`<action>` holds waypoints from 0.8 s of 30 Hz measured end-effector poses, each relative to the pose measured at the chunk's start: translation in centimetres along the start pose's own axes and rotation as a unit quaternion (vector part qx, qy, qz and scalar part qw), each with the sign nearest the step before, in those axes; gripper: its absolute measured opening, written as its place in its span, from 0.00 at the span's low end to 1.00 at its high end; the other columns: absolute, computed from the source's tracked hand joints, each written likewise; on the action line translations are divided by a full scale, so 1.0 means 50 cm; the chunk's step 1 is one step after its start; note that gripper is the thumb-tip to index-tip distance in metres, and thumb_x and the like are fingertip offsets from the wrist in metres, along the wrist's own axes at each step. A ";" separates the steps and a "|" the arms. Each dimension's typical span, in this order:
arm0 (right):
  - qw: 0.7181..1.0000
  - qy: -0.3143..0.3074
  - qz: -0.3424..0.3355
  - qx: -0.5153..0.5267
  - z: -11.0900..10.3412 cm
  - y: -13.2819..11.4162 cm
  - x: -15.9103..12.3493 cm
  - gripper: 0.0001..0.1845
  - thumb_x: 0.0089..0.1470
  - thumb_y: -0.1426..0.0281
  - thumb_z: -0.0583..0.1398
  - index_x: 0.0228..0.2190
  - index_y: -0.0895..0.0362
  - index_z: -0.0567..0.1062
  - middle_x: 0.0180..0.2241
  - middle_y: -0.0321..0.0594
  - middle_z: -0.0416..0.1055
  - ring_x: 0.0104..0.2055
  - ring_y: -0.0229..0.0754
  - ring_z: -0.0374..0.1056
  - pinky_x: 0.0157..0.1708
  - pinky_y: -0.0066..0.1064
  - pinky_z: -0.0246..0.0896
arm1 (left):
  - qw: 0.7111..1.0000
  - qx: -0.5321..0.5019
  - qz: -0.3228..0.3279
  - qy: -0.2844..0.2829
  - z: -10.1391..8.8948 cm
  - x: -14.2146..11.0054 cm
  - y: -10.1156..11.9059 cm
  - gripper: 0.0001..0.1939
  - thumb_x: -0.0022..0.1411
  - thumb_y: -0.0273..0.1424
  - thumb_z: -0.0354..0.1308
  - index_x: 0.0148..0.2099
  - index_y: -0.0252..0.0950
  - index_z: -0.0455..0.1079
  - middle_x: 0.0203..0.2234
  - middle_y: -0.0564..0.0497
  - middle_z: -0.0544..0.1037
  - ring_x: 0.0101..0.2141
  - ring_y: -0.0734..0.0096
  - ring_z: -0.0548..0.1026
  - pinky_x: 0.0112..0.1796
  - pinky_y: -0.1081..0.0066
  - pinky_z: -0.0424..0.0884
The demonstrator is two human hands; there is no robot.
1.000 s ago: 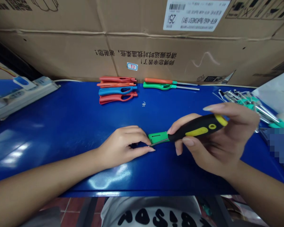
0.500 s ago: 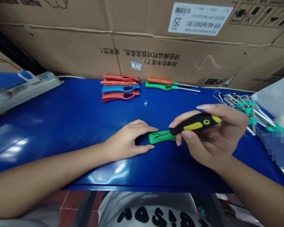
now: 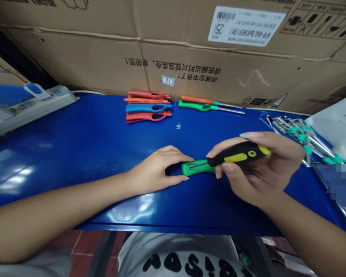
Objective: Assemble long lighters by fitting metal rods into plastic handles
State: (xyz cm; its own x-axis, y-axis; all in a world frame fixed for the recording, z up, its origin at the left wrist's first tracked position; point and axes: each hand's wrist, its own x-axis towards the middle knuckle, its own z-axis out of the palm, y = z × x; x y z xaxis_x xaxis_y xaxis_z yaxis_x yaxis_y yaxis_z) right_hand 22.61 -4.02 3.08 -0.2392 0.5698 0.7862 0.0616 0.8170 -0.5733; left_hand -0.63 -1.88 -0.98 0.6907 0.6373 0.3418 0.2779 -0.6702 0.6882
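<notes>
A green plastic lighter handle (image 3: 200, 167) lies on the blue table in front of me. My left hand (image 3: 164, 167) pinches its left end between thumb and fingers. In my right hand (image 3: 265, 165) is a screwdriver (image 3: 236, 152) with a black and yellow grip. Its thin shaft slants down to the left across the handle's top, the tip at or near a slot close to the left end. Whether the tip is inside the slot I cannot tell. The right end of the green handle is hidden behind my right hand.
Red, orange and blue handles (image 3: 148, 108) lie stacked in a row against a cardboard box (image 3: 103, 57). Beside them are an orange and a green long-necked lighter (image 3: 197, 105). Metal tubes with teal parts (image 3: 308, 138) pile at the right. A power strip (image 3: 50, 98) sits at far left.
The whole view has shifted very slightly. Both hands, the green handle and the screwdriver keep nearly the same positions relative to each other.
</notes>
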 end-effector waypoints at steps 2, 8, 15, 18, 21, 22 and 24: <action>1.000 -0.004 0.000 0.009 0.000 0.002 -0.001 0.36 0.52 0.81 0.66 0.58 0.44 0.71 0.41 0.41 0.79 0.31 0.44 0.78 0.23 0.34 0.76 | 1.000 0.000 0.000 -0.001 0.000 0.000 0.000 0.20 0.64 0.32 0.67 0.57 0.38 0.73 0.48 0.47 0.82 0.48 0.63 0.77 0.51 0.62 0.73; 1.000 -0.007 0.009 0.012 -0.002 0.005 -0.001 0.36 0.51 0.80 0.68 0.58 0.43 0.72 0.42 0.41 0.80 0.31 0.44 0.78 0.23 0.34 0.77 | 1.000 -0.001 0.002 -0.001 0.000 0.002 0.002 0.19 0.64 0.32 0.67 0.57 0.37 0.73 0.47 0.47 0.82 0.48 0.63 0.77 0.51 0.62 0.73; 0.999 -0.019 -0.006 0.025 -0.002 0.008 0.004 0.36 0.51 0.81 0.67 0.59 0.46 0.72 0.41 0.41 0.81 0.31 0.42 0.78 0.21 0.30 0.76 | 1.000 0.001 0.004 0.000 -0.002 0.002 0.003 0.19 0.64 0.31 0.67 0.57 0.36 0.73 0.46 0.47 0.82 0.47 0.63 0.77 0.51 0.64 0.73; 0.999 -0.020 0.010 0.031 -0.002 0.006 0.003 0.36 0.52 0.81 0.67 0.59 0.45 0.71 0.40 0.41 0.80 0.31 0.42 0.78 0.19 0.29 0.74 | 1.000 0.000 0.002 -0.001 -0.002 0.003 0.002 0.19 0.64 0.31 0.67 0.56 0.37 0.73 0.46 0.47 0.82 0.47 0.63 0.77 0.51 0.63 0.73; 0.999 -0.025 0.004 0.035 -0.001 0.004 0.001 0.36 0.52 0.82 0.66 0.59 0.46 0.70 0.41 0.42 0.80 0.33 0.43 0.78 0.18 0.28 0.74 | 1.000 -0.001 0.003 -0.001 -0.001 0.003 0.003 0.19 0.64 0.31 0.67 0.56 0.36 0.73 0.47 0.47 0.82 0.47 0.63 0.77 0.51 0.63 0.73; 0.999 -0.024 0.002 0.034 -0.001 0.004 0.001 0.36 0.52 0.82 0.66 0.59 0.46 0.70 0.42 0.42 0.79 0.34 0.43 0.78 0.19 0.28 0.74 | 1.000 -0.001 0.003 -0.002 -0.001 0.002 0.003 0.19 0.64 0.31 0.67 0.56 0.37 0.73 0.47 0.47 0.82 0.47 0.63 0.77 0.51 0.63 0.73; 0.999 -0.021 0.005 0.027 0.000 0.003 0.000 0.36 0.53 0.83 0.65 0.59 0.45 0.70 0.43 0.42 0.78 0.35 0.43 0.79 0.19 0.28 0.74 | 1.000 -0.003 0.001 -0.001 -0.001 0.002 0.004 0.19 0.64 0.31 0.67 0.56 0.37 0.73 0.47 0.47 0.82 0.48 0.62 0.77 0.51 0.62 0.73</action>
State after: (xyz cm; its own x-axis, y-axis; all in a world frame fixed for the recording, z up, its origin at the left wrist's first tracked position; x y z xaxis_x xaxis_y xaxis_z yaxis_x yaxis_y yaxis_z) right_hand 22.62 -3.90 2.96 -0.2794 0.5720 0.7712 0.0119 0.8052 -0.5929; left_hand -0.52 -1.91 -0.79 0.6931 0.6345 0.3421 0.2717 -0.6695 0.6913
